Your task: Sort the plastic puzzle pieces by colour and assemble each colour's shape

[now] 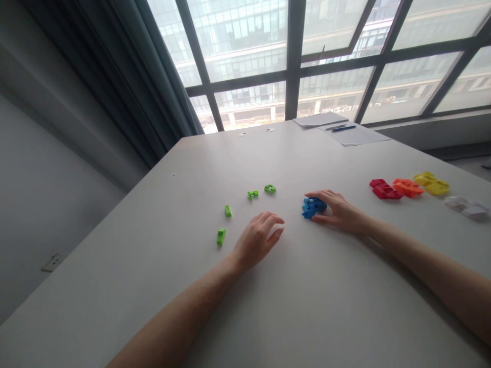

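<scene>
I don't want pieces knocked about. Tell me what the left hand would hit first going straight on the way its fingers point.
From the left hand, probably the cluster of blue plastic pieces held by the right hand; only bare white table lies between. The green plastic pieces sit off that line.

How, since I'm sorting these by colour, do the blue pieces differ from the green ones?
The blue pieces sit bunched in one clump; the green pieces lie scattered, four apart from one another. The blue pieces are clasped by fingers and thumb of the right hand; the green pieces are untouched, the left hand resting open beside the nearest. Both are small plastic parts on the white table.
</scene>
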The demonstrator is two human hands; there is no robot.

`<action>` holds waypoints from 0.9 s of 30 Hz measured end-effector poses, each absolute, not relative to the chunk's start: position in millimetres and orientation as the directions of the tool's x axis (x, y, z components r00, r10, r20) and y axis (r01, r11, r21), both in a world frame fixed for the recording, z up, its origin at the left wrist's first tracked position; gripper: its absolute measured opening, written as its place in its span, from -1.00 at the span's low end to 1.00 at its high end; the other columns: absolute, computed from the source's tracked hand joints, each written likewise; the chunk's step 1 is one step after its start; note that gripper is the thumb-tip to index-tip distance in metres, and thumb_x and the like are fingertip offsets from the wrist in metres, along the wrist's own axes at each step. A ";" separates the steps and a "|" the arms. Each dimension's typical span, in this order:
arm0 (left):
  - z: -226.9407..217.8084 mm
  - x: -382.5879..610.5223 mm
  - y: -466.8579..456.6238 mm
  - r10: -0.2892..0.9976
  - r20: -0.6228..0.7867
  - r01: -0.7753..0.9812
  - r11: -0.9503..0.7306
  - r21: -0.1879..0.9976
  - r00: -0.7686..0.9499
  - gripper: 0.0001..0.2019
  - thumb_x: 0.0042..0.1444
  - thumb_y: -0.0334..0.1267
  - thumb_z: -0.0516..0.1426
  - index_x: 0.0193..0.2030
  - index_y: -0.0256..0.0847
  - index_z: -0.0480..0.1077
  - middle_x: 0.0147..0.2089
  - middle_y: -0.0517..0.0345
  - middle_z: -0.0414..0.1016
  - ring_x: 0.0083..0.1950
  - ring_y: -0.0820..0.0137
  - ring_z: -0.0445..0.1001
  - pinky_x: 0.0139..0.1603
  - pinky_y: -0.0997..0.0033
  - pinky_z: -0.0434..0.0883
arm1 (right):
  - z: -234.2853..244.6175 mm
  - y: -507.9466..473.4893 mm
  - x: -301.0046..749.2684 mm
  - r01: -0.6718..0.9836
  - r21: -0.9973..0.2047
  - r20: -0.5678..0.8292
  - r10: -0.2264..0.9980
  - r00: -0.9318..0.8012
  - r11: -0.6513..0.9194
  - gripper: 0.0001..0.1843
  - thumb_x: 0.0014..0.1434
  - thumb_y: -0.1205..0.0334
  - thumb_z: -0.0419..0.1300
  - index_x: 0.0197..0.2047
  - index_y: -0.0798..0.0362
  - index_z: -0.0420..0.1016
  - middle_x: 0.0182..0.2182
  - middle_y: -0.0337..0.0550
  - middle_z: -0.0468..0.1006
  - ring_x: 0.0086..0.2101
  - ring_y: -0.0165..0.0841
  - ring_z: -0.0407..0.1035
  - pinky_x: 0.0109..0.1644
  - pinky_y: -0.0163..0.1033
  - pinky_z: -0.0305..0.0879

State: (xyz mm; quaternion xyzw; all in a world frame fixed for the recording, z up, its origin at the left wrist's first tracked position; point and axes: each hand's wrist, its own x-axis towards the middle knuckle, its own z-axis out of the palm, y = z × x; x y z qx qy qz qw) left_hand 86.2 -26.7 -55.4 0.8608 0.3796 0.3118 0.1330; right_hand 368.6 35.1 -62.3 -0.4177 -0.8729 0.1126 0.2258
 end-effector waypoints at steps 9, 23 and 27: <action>-56.4 85.5 -26.1 0.739 0.439 0.567 -0.674 0.473 0.511 -0.89 0.27 -0.33 0.05 -0.10 -0.19 0.35 -0.09 0.03 0.47 -0.04 0.28 0.44 0.04 0.22 0.39 | -65.5 36.1 368.2 0.676 -0.393 0.307 0.782 -0.542 0.623 -0.44 0.17 -0.06 0.15 0.19 -0.04 0.27 0.08 0.01 0.46 0.11 -0.06 0.29 0.18 0.11 0.16; -56.5 85.6 -26.1 0.736 0.444 0.568 -0.677 0.467 0.512 -0.89 0.26 -0.34 0.05 -0.11 -0.20 0.35 -0.10 0.02 0.47 -0.04 0.28 0.45 0.03 0.22 0.39 | -63.4 35.6 367.9 0.675 -0.411 0.304 0.791 -0.532 0.612 -0.42 0.12 -0.06 0.18 0.17 -0.05 0.31 0.07 -0.01 0.48 0.09 -0.06 0.32 0.18 0.09 0.18; -56.6 86.3 -26.1 0.735 0.440 0.570 -0.678 0.464 0.515 -0.89 0.26 -0.34 0.05 -0.11 -0.20 0.35 -0.10 0.02 0.47 -0.04 0.28 0.45 0.04 0.22 0.39 | -63.9 36.1 368.7 0.671 -0.410 0.303 0.787 -0.538 0.617 -0.42 0.12 -0.05 0.19 0.18 -0.05 0.30 0.08 -0.01 0.47 0.10 -0.06 0.31 0.18 0.08 0.18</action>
